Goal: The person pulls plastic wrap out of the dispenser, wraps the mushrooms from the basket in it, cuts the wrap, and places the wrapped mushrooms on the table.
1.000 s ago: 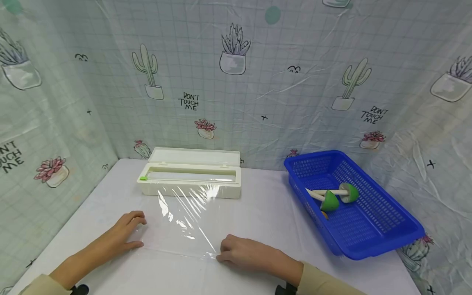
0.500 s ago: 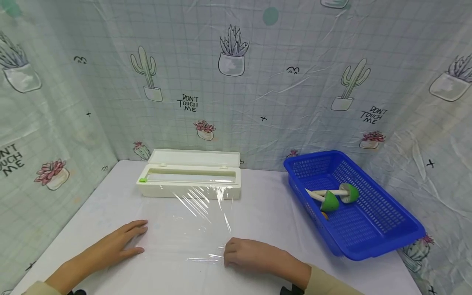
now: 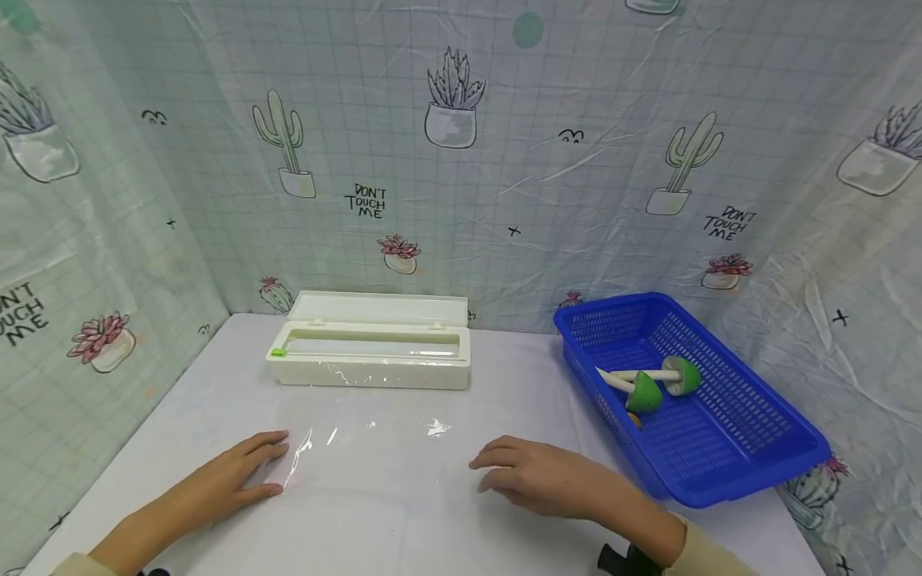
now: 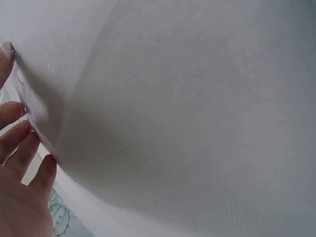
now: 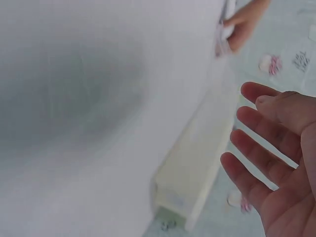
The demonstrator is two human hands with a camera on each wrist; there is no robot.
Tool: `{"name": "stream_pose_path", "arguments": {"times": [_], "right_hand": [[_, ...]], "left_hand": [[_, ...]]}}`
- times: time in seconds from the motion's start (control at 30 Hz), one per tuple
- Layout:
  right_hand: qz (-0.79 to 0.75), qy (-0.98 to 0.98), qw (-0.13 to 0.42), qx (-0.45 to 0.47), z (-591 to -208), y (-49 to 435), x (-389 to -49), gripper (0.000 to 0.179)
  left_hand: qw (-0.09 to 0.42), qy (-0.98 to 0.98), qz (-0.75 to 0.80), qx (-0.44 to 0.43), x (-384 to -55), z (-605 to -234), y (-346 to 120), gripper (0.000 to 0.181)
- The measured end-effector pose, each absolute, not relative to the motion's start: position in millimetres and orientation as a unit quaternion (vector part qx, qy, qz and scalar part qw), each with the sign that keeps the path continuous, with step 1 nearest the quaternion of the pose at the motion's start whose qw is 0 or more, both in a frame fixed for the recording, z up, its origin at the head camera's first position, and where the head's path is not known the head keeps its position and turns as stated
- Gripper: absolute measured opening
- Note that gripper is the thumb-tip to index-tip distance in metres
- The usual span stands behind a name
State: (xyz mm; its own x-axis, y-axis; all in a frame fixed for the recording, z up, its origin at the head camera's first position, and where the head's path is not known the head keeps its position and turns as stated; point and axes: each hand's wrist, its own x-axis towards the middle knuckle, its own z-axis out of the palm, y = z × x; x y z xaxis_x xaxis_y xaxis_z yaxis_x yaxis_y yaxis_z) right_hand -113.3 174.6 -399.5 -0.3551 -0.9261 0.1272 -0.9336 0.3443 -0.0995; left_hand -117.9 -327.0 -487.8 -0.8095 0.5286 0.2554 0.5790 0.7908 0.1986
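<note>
A sheet of clear cling film [image 3: 437,428] lies over the white table, in front of a cream cling film dispenser [image 3: 367,372] whose lid stands open. My left hand [image 3: 238,474] rests with extended fingers at the film's left edge; the left wrist view has its fingertips [image 4: 47,168] touching that edge. To the right of the film is my right hand [image 3: 547,478], above the table with loosely bent fingers and nothing held. The right wrist view confirms spread fingers [image 5: 256,158]. How far the film reaches at the front is hard to tell.
A blue plastic basket [image 3: 763,472] stands at the right, holding two green-capped, white-stemmed mushroom-like pieces [image 3: 644,392] and a small orange item [image 3: 634,420]. A green slider [image 3: 278,352] sits on the dispenser's left end. A patterned curtain [image 3: 504,200] rises behind the table [image 3: 360,552].
My right hand held the film's front right corner, pulled it slightly right, then let go and moved up and right. The film's highlights have shifted. My left hand has barely moved.
</note>
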Motion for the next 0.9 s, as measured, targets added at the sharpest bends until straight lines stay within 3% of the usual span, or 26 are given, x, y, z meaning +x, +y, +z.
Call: {"name": "stream_pose_path", "arguments": {"times": [0.5, 0.9], "right_hand": [[0.113, -0.864, 0.103, 0.479, -337, 256, -144, 0.036], [0.111, -0.875, 0.148, 0.448, -318, 296, -172, 0.038]], "left_hand": [[0.099, -0.938, -0.14, -0.3, -116, -484, -325, 0.054], [0.098, -0.938, -0.136, -0.302, -117, -484, -326, 0.053]]}}
